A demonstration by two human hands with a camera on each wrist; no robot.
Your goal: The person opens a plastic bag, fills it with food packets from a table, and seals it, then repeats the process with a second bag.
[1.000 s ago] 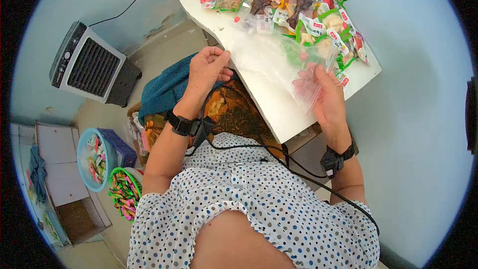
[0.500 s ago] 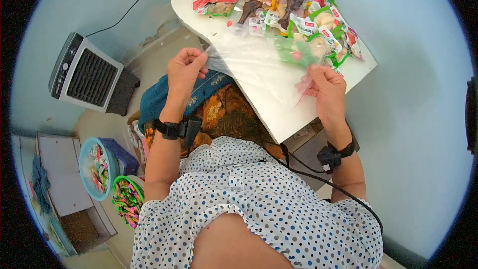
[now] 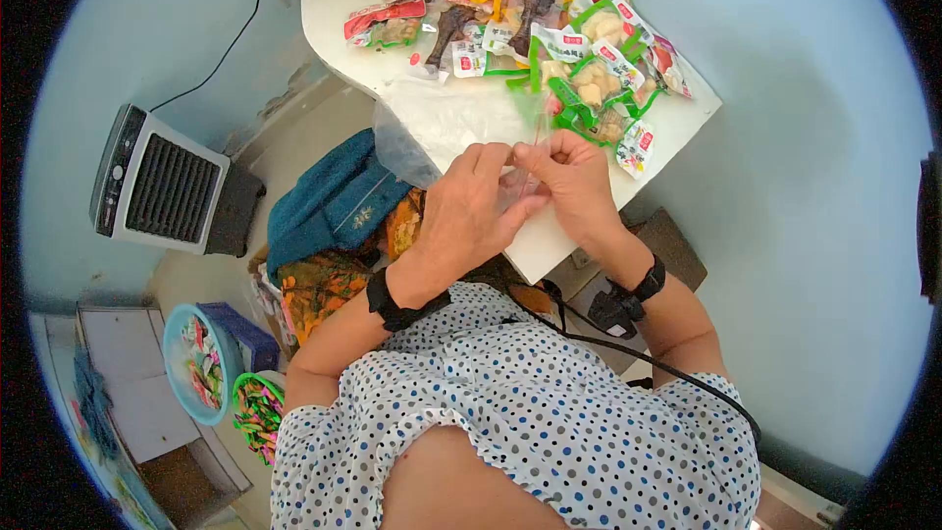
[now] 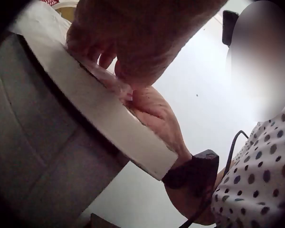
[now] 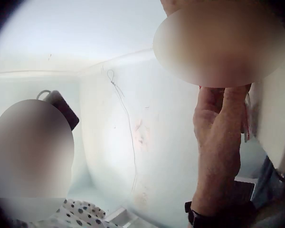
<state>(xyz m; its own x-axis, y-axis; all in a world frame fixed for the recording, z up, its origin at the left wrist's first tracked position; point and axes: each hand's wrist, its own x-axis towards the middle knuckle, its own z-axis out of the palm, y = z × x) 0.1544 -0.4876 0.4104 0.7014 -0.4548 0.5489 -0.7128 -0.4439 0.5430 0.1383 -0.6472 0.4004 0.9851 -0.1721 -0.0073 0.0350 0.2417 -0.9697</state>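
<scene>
A clear plastic bag [image 3: 404, 145] hangs partly over the near edge of the white table [image 3: 339, 15], its pinkish-red edge gathered between the two hands. My left hand [image 3: 463, 204] grips the bag near that edge, fingers bent over it and thumb pointing at the other hand. Right beside it, my right hand [image 3: 581, 186] pinches the bag's edge between thumb and fingers. In the left wrist view, a fold of the bag [image 4: 111, 80] shows below the left hand [image 4: 137, 42]. A blurred patch covers much of the hands in the right wrist view.
Several sealed food packs [image 3: 599, 79] pile up on the table behind the hands. A blue cloth [image 3: 329, 201] lies below the table's left edge. On the floor stand an air cooler [image 3: 172, 182], a light-blue basin [image 3: 191, 358] and a green basket [image 3: 260, 412], both holding small packets.
The left hand first moved left, stretching the bag out, then came right to meet the right hand at the bag's edge. The right hand shifted a little left. The head view has shifted.
</scene>
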